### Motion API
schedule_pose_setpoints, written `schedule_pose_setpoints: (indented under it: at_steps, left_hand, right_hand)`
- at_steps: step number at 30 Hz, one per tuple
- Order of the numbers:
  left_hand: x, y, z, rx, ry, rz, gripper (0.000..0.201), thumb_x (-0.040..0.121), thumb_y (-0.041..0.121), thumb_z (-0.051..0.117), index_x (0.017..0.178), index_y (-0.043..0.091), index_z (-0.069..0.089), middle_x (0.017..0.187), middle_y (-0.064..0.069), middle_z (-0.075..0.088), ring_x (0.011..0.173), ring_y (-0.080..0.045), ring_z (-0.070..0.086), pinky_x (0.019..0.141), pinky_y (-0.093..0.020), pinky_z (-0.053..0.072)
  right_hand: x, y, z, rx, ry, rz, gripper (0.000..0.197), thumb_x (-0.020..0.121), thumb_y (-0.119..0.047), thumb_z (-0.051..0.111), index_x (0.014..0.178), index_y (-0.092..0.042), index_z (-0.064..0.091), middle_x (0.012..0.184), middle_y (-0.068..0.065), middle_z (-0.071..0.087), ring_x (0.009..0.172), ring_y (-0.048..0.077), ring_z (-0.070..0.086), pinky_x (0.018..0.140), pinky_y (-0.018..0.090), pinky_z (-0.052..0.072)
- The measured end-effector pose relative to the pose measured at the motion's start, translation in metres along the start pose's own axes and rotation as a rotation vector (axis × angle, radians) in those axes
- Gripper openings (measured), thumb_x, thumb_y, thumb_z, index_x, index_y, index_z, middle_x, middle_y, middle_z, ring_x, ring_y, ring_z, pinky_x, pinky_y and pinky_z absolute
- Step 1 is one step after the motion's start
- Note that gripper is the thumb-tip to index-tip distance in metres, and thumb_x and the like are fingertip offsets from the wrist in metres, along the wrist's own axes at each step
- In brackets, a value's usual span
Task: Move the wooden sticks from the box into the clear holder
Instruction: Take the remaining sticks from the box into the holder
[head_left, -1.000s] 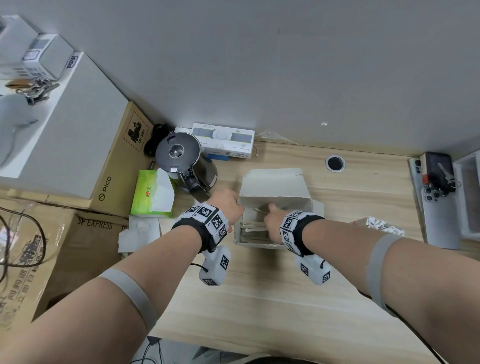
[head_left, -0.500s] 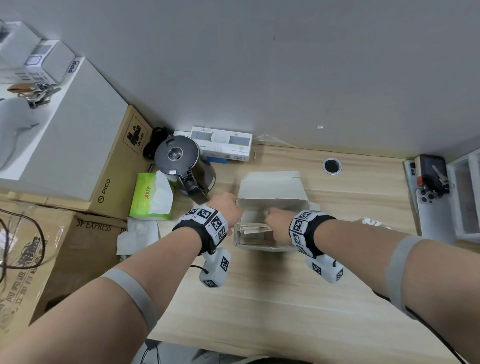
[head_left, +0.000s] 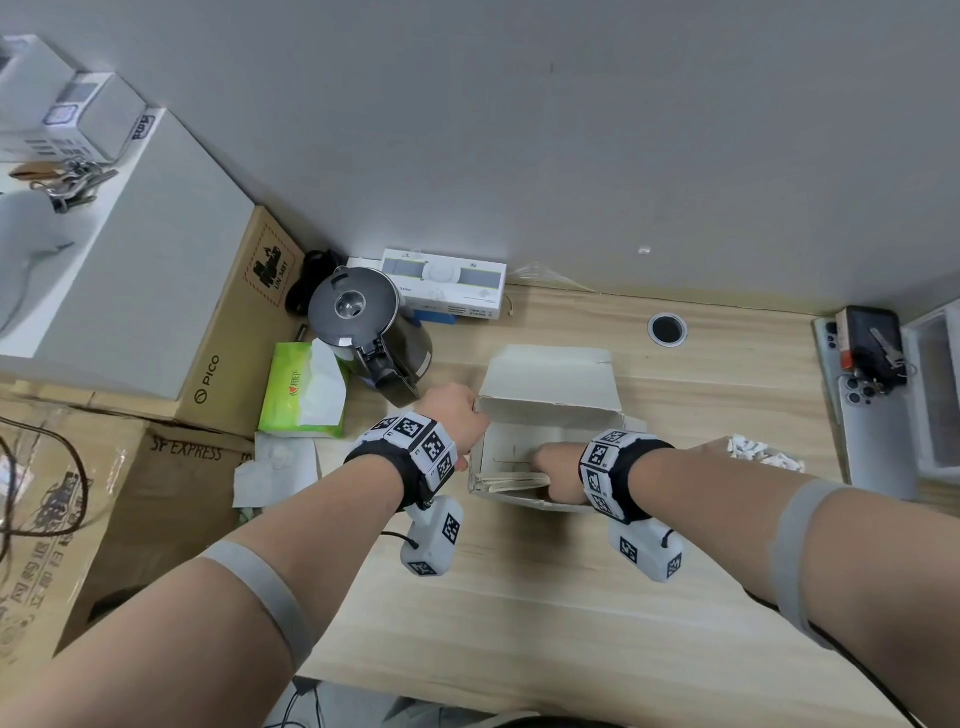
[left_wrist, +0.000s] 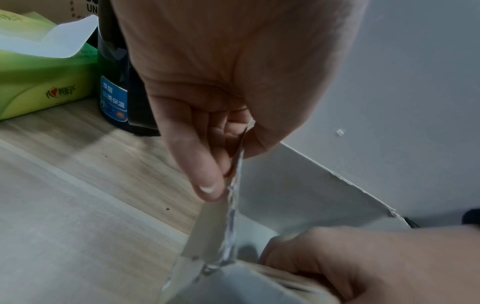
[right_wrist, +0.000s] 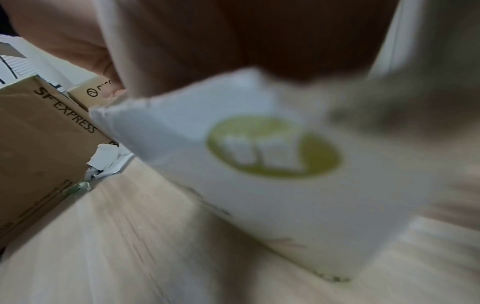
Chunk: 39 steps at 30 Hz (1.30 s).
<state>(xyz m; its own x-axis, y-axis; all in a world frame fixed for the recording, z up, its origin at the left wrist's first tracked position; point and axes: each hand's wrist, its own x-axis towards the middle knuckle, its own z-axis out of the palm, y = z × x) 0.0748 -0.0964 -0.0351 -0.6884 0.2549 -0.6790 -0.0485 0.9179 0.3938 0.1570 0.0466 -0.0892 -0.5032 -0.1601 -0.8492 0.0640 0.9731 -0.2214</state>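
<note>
change: right hand (head_left: 555, 465) has shifted nearer and rightward inside the box (head_left: 545, 389) since the earlier frames, now low over the wooden sticks (head_left: 511, 480); left hand (head_left: 454, 415) stays put on the box's left edge.
left hand grip: pinches the box's left wall, thumb inside and fingers (left_wrist: 205, 164) outside, steadying it.
right hand grip: fingers hidden in the box; cannot tell whether they clasp the sticks or just touch them.
sticks: stacked flat along the box's near wall, none lifted out.
clear holder: not identifiable in any view.
meaning: pickup stage, probably gathering a bundle; transfer not started.
clutter: kettle (head_left: 363, 327) and green tissue pack (head_left: 301, 389) left of the box on the desk (head_left: 519, 623).
</note>
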Motion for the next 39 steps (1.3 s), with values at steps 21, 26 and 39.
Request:
schedule_pose_setpoints:
  at_steps: [21,26,39]
  left_hand:
    - [-0.002,0.001,0.006,-0.025,0.099,0.025,0.026,0.091,0.007,0.045,0.066,0.012,0.04,0.077,-0.017,0.065,0.053,-0.035,0.073,0.035,-0.022,0.046]
    - [-0.005,0.003,0.007,0.026,0.074,0.047,0.028,0.095,0.008,0.043,0.068,0.013,0.038,0.073,-0.011,0.057,0.059,-0.035,0.074,0.03,-0.019,0.037]
    - [-0.006,0.005,0.006,0.131,0.032,0.084,0.024,0.094,0.01,0.044,0.07,0.012,0.04,0.071,-0.009,0.054,0.052,-0.032,0.069,0.037,-0.019,0.038]
  right_hand:
    - [0.009,-0.016,0.0,-0.018,-0.161,0.024,0.038,0.103,-0.013,0.034,0.128,0.005,0.055,0.132,0.017,0.057,0.106,0.032,0.056,0.089,0.034,0.045]
    - [0.007,-0.009,-0.008,0.062,-0.118,0.069,0.042,0.094,-0.024,0.047,0.132,-0.007,0.053,0.13,0.012,0.059,0.115,0.03,0.058,0.085,0.03,0.044]
    - [-0.003,-0.004,-0.014,0.037,-0.083,0.023,0.024,0.091,-0.014,0.052,0.113,-0.002,0.055,0.104,0.011,0.065,0.081,0.025,0.056,0.065,0.032,0.052]
